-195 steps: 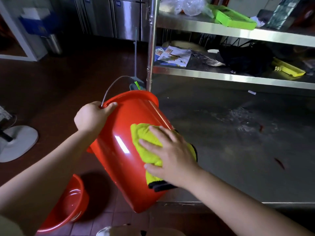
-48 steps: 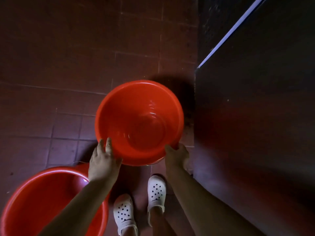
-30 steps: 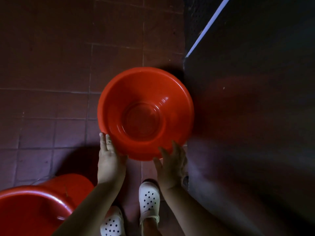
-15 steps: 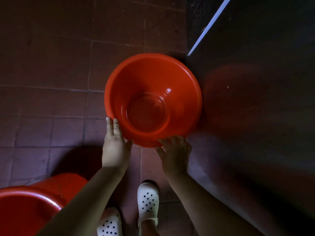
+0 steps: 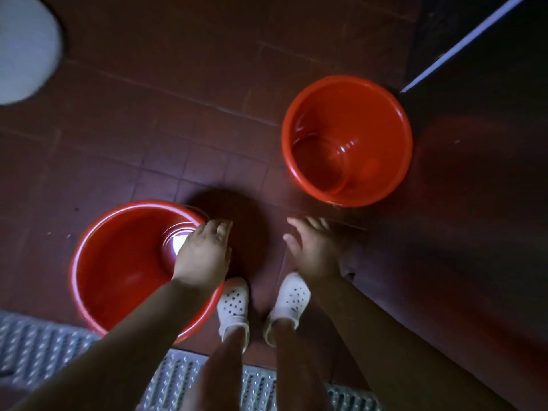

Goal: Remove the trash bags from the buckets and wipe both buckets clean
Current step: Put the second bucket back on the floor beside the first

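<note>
The landmark here is the pair of white shoes (image 5: 258, 301) at the bottom centre. Behind them, at the lower edge of the view, lies a metal floor grate (image 5: 38, 342).

Just left of the shoes stands the nearer red bucket (image 5: 98, 262), upright on the tiled floor (image 5: 178, 114), with no bag visible inside. The left hand (image 5: 204, 256) is above its right rim. Its fingers are loosely bent and close together, and they hold nothing. Whether they touch the rim I cannot tell, because the picture is blurred there.

Just beyond the right shoe is the right hand (image 5: 311, 247). Its fingers are spread and relaxed, and it is empty and apart from both buckets.

Further from the shoes, to the right, the second red bucket (image 5: 350, 140) stands upright just beside a dark cabinet (image 5: 474, 203). It also shows no bag.

I judge that both buckets are light, stiff plastic with a glossy and probably slippery wall. The rolled rim seems the best place to take hold, with fingers hooked under it.

Far left of the shoes, a pale round base (image 5: 23, 48) is partly visible.
</note>
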`<state>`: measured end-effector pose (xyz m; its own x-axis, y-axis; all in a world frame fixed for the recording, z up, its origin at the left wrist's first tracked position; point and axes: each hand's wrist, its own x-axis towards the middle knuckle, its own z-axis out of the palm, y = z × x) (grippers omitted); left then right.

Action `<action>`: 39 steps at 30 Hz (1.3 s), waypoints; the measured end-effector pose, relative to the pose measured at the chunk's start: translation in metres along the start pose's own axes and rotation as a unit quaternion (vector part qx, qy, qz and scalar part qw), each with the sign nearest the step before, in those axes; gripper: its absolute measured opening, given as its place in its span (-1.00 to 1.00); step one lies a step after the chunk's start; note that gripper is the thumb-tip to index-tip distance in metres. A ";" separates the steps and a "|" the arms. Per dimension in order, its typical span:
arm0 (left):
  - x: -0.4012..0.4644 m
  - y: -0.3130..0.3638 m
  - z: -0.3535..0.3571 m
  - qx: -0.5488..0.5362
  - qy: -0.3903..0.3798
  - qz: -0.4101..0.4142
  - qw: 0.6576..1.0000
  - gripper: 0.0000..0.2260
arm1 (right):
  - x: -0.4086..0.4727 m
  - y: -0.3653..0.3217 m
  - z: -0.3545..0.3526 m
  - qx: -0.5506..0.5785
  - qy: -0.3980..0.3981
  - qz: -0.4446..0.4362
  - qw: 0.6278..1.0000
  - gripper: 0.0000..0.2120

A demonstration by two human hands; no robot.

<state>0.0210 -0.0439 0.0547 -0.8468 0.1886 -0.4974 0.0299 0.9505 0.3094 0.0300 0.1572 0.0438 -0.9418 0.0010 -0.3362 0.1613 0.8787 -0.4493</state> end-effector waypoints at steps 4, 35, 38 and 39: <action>-0.075 -0.052 0.014 0.026 -0.024 -0.055 0.998 -0.61 | -0.030 -0.057 0.052 0.032 -0.104 -0.083 0.991 -0.77; -0.171 -0.112 0.195 -0.035 -0.058 -0.038 0.997 -0.44 | -0.169 0.033 0.191 -0.169 -0.098 -0.197 0.961 -0.53; -0.155 -0.083 0.200 -0.032 -0.087 0.011 0.996 -0.46 | -0.180 0.065 0.171 -0.175 -0.077 -0.161 0.968 -0.52; -0.151 -0.074 0.202 -0.034 -0.100 0.026 0.994 -0.44 | -0.183 0.074 0.166 -0.176 -0.072 -0.147 0.971 -0.53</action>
<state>0.2535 -0.0926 -0.0569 -0.7227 0.2881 -0.6282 0.0291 0.9209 0.3888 0.2631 0.1432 -0.0654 -0.8771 -0.3192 -0.3589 -0.2430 0.9394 -0.2417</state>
